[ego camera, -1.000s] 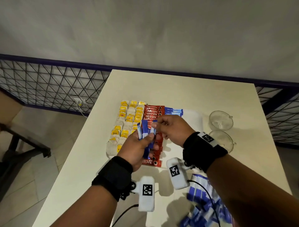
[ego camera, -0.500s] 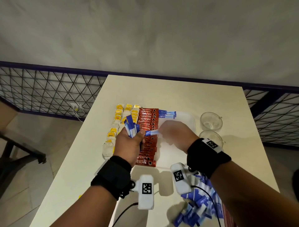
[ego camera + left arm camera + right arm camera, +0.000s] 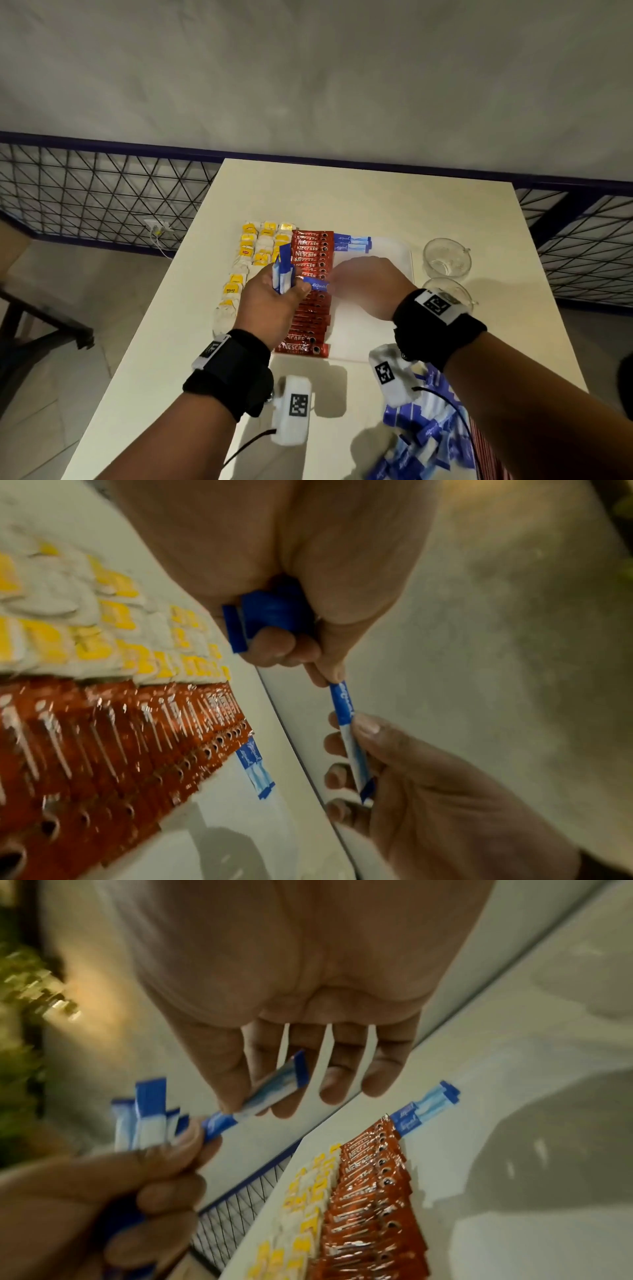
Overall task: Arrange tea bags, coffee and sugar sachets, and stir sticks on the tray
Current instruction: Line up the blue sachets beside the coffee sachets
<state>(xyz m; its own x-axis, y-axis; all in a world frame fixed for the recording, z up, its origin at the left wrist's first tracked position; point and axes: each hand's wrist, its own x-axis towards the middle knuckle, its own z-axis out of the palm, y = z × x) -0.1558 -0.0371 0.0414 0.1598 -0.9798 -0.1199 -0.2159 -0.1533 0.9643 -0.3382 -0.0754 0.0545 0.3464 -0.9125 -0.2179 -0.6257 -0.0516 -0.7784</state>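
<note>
- Holding a bunch of blue sugar sachets (image 3: 283,270) upright, the left hand (image 3: 270,305) has its fingers curled tight around them, above the row of red coffee sachets (image 3: 310,291) on the tray (image 3: 394,260).
- One single sugar sachet (image 3: 317,284) sticks out sideways from the bunch; its blue end is under the left thumb (image 3: 186,1135).
- The right hand (image 3: 366,287) pinches the white end of this same sachet between the thumb and the first finger (image 3: 263,1069); the other fingers are a little spread and hold nothing.
- Both hands touch this one sachet, and it is in the air above the tray, just beside the coffee row.
- The coffee sachets lie in one long overlapped row down the middle of the tray.
- The tea bags (image 3: 255,253) with yellow tags lie in columns at the left side of the coffee row, touching it.
- A few sugar sachets (image 3: 352,242) lie flat at the far end of the tray, at the right side of the coffee row.
- Two glass cups (image 3: 445,258) stand on the table (image 3: 376,192) just beside the right edge of the tray.
- A loose pile of sugar sachets (image 3: 424,438) lies on the table near the front of the tray, under the right forearm.
</note>
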